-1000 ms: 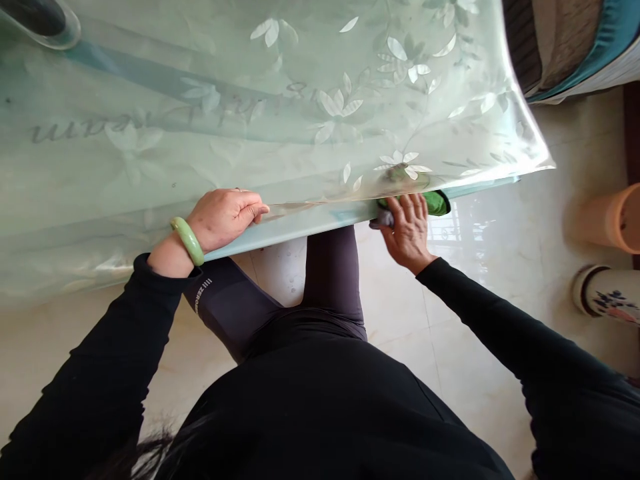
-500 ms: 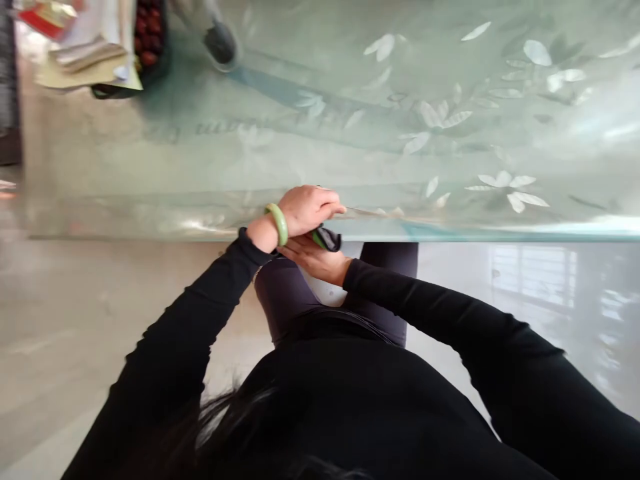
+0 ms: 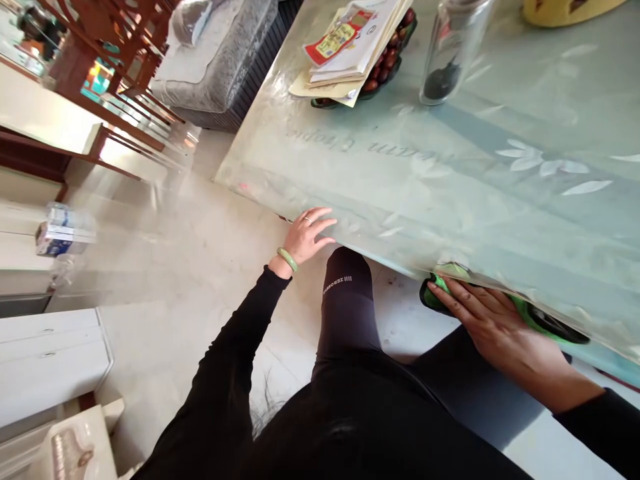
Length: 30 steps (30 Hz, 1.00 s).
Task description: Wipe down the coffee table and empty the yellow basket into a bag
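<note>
My right hand (image 3: 493, 327) presses a green cleaning cloth with a black border (image 3: 555, 323) against the front edge of the table. Its fingers lie long and flat over the cloth, with some fingertips at the rim of the clear table cover (image 3: 345, 210). Farther left, my left hand (image 3: 307, 237) is open, fingers spread, with a ring and a green bangle (image 3: 287, 259) at the wrist. Its fingertips are at the edge of the cover; whether they touch it I cannot tell. Nothing shows in that hand.
On the table stand a clear bottle (image 3: 450, 60), a dark dish of reddish-brown fruit (image 3: 385, 70) partly under papers (image 3: 345, 57), and a yellow container (image 3: 570, 10). A grey sofa (image 3: 215, 67) is beyond the left end. White drawers (image 3: 50, 360) stand at lower left.
The hands, close together at the table edge before, have moved apart. My right hand has gone right with the cloth, now spread flatter. My left hand has opened, and the view has turned left.
</note>
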Tool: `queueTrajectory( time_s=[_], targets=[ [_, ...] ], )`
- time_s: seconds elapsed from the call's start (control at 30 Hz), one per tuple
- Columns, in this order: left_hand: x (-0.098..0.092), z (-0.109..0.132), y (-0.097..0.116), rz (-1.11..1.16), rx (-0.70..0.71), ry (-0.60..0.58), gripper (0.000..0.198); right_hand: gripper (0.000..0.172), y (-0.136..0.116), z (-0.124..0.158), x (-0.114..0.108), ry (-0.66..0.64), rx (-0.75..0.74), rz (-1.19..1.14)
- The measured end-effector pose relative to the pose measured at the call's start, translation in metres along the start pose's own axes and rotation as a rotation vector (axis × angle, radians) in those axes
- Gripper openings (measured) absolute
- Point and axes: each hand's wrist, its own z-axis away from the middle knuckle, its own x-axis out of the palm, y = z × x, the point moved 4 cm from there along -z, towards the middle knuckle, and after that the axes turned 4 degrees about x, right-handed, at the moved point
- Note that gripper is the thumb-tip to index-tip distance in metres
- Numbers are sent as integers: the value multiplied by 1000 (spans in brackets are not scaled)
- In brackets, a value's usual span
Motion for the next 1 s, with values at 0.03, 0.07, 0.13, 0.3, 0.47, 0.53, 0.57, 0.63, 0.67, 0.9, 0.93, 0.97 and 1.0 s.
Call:
queueTrajectory(
  time_s=[0.03, 0.07, 0.13, 0.3, 0.47, 0.53, 0.57, 0.63, 0.67, 0.9, 0.93, 0.97, 1.0],
  targets=[
    [0, 2, -11, 3, -12, 15, 31, 75, -5, -9, 3, -28, 2, 0],
    [-1, 2, -19, 13, -11, 30, 29, 75, -12, -20, 7, -62, -7, -3],
    [-2, -5, -29, 39, 8, 56, 25, 78, -26, -47, 19, -113, -45, -7],
    [-11, -34, -37, 69, 57, 49, 36, 84, -61, -122, 58, -95, -170, 56],
    [-17, -52, -37, 113, 55, 35, 44, 75, -93, -185, 90, -165, -227, 162],
    [-18, -56, -37, 128, 38, 22, 47, 69, -108, -212, 107, -180, -252, 184],
    [-18, -57, -36, 133, 32, 10, 48, 67, -115, -227, 118, -179, -259, 187],
    [-19, -60, -36, 133, 20, -15, 50, 66, -128, -256, 141, -176, -234, 182],
    [-20, -61, -35, 129, 11, -27, 51, 68, -133, -269, 151, -176, -195, 177],
    [-21, -60, -34, 84, -49, -76, 60, 67, -134, -263, 133, -223, -224, 168],
    [-20, -60, -35, 98, -44, -61, 57, 68, -127, -245, 118, -225, -265, 180],
    [-19, -60, -35, 114, -35, -43, 55, 71, -119, -224, 103, -225, -292, 196],
    [-18, -60, -36, 128, -24, -24, 55, 76, -108, -202, 88, -223, -297, 218]
  ],
)
